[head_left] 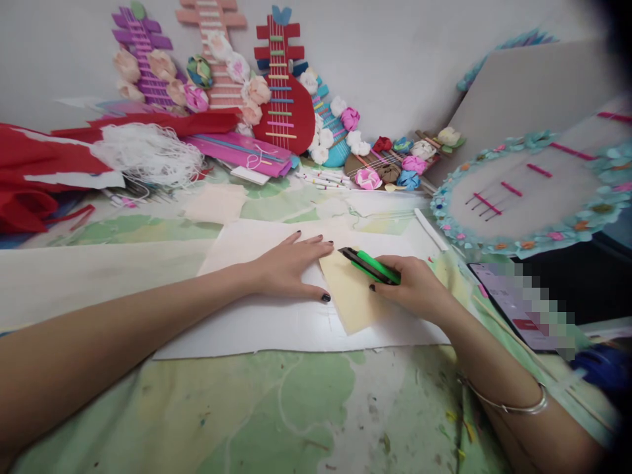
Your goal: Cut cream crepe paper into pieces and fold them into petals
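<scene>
My left hand [291,266] lies flat with fingers spread on a large white sheet [276,322], its fingertips at the edge of a small cream paper piece [351,299]. My right hand [417,286] is closed around a green and black utility knife [372,264], whose tip points to the upper left over the cream piece's top corner. The cream piece rests on the white sheet between both hands.
A phone [518,303] lies right of my right hand. A round board with a blue flower rim [528,191] leans at the right. Paper guitars with flowers [284,92], red paper [29,171] and white string [148,155] crowd the back. A green patterned cover [276,415] spreads on the table.
</scene>
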Available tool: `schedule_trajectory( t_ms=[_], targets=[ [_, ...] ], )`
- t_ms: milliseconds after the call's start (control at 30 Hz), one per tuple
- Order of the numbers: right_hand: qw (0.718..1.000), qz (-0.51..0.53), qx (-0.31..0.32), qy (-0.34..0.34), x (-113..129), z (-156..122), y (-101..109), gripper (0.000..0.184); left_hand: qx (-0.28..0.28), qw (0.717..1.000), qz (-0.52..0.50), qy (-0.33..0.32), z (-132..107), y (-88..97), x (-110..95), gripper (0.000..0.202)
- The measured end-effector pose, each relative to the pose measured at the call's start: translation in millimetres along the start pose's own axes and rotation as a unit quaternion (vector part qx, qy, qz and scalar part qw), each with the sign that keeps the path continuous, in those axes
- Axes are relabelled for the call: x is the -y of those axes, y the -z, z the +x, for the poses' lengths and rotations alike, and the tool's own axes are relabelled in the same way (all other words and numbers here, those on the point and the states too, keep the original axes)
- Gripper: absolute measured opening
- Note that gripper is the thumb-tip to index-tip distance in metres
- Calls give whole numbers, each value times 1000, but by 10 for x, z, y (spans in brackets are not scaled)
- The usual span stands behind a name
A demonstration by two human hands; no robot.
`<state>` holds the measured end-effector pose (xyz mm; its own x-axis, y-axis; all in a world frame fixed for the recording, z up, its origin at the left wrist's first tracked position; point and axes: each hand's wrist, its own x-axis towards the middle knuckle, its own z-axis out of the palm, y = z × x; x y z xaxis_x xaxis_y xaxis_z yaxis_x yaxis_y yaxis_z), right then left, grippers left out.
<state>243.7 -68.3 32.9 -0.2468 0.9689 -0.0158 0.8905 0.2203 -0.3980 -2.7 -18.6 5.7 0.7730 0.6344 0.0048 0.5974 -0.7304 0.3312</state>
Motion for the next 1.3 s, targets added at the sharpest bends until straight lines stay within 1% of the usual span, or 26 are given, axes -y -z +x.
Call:
schedule_trajectory(
  t_ms=[133,300,400,467,633,833,1100,1300],
  targets=[
    [1000,-7,2,2,9,-9,1,10,1,1000,6,-10,4,-13,19,85],
    [1000,12,2,6,2,-12,-3,19,4,1000,10,-9,3,-7,12,85],
    [1000,23,5,8,-10,-15,-7,21,8,1000,10,-4,1,6,-4,84],
    [1000,29,7,6,-17,-15,-10,19,9,1000,11,0,0,8,-8,83],
    [1000,29,10,-1,-24,-8,-24,6,6,1000,8,-2,2,2,-8,84],
    [1000,-2,9,-24,8,-8,-31,12,2,1000,18,-1,-5,3,-17,84],
    [999,-14,8,-50,52,-4,-34,11,-11,999,39,-18,-16,-51,26,82],
    [999,-2,18,-49,51,-7,-39,12,-14,998,54,-23,-25,-57,15,82]
  ],
)
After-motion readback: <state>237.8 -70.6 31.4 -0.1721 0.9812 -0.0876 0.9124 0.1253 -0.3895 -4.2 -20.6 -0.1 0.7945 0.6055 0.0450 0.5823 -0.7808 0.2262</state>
